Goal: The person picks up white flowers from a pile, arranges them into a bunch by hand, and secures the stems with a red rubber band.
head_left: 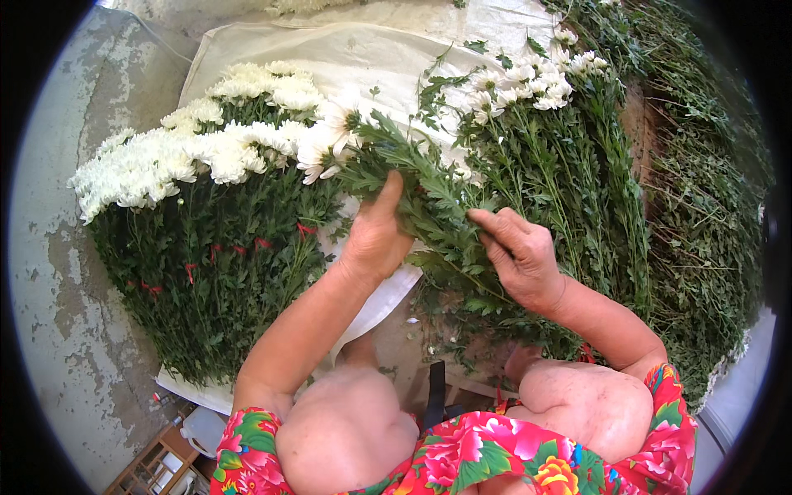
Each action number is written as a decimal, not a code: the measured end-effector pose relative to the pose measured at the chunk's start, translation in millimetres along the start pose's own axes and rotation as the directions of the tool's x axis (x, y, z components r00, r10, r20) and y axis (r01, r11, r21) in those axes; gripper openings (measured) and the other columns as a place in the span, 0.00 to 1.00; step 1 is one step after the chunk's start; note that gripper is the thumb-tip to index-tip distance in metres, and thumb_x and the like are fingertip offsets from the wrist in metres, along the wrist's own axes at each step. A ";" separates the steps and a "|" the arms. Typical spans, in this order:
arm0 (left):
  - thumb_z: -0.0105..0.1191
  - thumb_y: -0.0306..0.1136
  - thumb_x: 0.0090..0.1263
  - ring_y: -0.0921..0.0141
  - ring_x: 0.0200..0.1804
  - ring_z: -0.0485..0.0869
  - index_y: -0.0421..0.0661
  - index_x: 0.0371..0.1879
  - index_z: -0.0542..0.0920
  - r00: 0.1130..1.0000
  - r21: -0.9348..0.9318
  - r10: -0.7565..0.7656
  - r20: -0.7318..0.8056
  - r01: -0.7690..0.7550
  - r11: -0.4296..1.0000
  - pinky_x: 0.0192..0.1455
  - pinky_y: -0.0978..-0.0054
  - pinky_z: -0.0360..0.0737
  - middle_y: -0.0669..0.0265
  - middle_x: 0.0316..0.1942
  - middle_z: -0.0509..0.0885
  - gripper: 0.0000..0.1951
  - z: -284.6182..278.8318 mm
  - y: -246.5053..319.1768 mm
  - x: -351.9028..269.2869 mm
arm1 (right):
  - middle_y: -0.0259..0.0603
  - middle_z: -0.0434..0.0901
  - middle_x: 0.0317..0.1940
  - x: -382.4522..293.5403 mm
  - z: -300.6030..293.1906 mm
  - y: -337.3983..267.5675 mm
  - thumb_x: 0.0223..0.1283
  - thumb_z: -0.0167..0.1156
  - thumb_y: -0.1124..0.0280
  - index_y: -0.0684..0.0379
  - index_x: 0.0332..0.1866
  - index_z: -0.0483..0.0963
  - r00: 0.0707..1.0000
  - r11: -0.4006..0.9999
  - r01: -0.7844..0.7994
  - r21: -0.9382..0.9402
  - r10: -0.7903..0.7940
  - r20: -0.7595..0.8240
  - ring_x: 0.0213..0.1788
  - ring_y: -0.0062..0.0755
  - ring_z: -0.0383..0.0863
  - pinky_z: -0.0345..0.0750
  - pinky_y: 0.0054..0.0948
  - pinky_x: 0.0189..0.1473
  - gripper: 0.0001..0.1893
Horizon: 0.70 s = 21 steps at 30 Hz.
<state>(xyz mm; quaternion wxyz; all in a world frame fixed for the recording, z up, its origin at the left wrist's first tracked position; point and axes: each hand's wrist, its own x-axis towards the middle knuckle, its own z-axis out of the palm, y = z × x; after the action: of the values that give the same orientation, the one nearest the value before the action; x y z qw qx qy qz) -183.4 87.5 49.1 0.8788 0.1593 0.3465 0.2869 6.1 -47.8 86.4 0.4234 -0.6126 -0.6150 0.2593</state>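
My left hand (378, 238) is closed around leafy green stems of white chrysanthemums, thumb pointing up, just below the blooms (328, 139). The held bunch (433, 204) slants down to the right in front of me. My right hand (520, 257) pinches at the leaves on the bunch's right side with thumb and forefinger; what lies between the fingertips is mostly hidden. To the left lies a broad row of white chrysanthemums (204, 154), several bundles bound with red ties (262, 243). Loose white chrysanthemums (532, 83) with long leafy stems lie on the right.
A whitish sheet (371, 55) spreads beneath and behind the flowers. A large heap of leafy stems (699, 204) fills the far right. Worn concrete floor (55, 235) shows at the left. A wooden compartmented tray (145, 464) and a pale plastic container (203, 430) are at the lower left.
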 end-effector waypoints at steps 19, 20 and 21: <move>0.61 0.36 0.78 0.59 0.57 0.87 0.42 0.55 0.82 0.983 0.011 -0.142 -0.120 0.145 0.989 0.64 0.58 0.84 0.58 0.52 0.87 0.14 -18.6 1.5 0.5 | 0.49 0.83 0.42 -14.2 -31.4 157.7 0.64 0.68 0.58 0.60 0.42 0.79 0.843 0.635 -0.496 -0.593 0.515 -0.154 0.46 0.57 0.84 0.80 0.51 0.48 0.14; 0.61 0.36 0.78 0.59 0.57 0.87 0.42 0.54 0.82 0.984 0.006 -0.134 -0.116 0.135 0.991 0.64 0.58 0.84 0.58 0.52 0.87 0.13 -21.6 1.3 1.8 | 0.49 0.83 0.41 -16.2 -31.1 162.4 0.64 0.67 0.59 0.60 0.41 0.78 0.859 0.638 -0.498 -0.588 0.457 -0.232 0.46 0.57 0.84 0.80 0.51 0.48 0.14; 0.61 0.36 0.78 0.59 0.57 0.87 0.41 0.54 0.82 0.986 0.001 -0.124 -0.113 0.124 0.992 0.64 0.58 0.84 0.58 0.52 0.87 0.13 -23.5 1.3 2.5 | 0.49 0.83 0.41 -15.4 -31.3 163.3 0.64 0.66 0.60 0.60 0.41 0.78 0.867 0.643 -0.498 -0.582 0.394 -0.305 0.46 0.57 0.84 0.80 0.52 0.48 0.13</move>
<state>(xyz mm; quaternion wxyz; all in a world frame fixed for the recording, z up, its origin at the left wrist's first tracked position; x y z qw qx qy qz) -198.8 92.0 31.8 0.8734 0.1243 0.4059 0.2389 117.8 -50.3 -37.7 0.1545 -0.8698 -0.4613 0.0818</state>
